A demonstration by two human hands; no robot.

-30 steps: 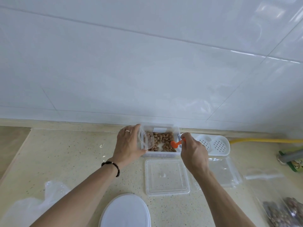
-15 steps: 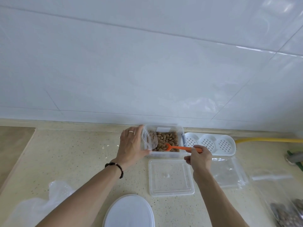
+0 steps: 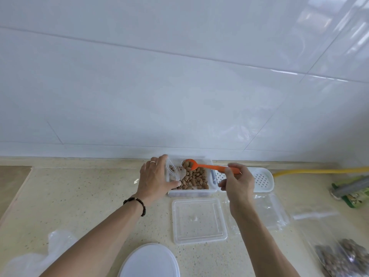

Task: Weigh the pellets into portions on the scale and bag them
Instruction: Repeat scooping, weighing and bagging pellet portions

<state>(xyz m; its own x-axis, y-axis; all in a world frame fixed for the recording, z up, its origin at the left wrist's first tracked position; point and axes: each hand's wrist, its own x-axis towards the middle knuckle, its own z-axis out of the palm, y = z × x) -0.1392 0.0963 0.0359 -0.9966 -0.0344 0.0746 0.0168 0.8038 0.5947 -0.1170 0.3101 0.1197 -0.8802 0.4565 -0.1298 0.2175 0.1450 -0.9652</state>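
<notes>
White lid (image 3: 148, 261) cut off below

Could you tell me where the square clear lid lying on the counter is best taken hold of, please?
Grip the square clear lid by its raised rim on the near edge, coming from the person's side. It lies flat with nothing on it, so the fingers probably need an edge to pinch; the pellet container crowds its far edge.

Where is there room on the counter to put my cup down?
Bare counter lies left of the left hand, up to the wall. It is crowded to the right: the pellet box, clear lid, white tray and bags.
</notes>
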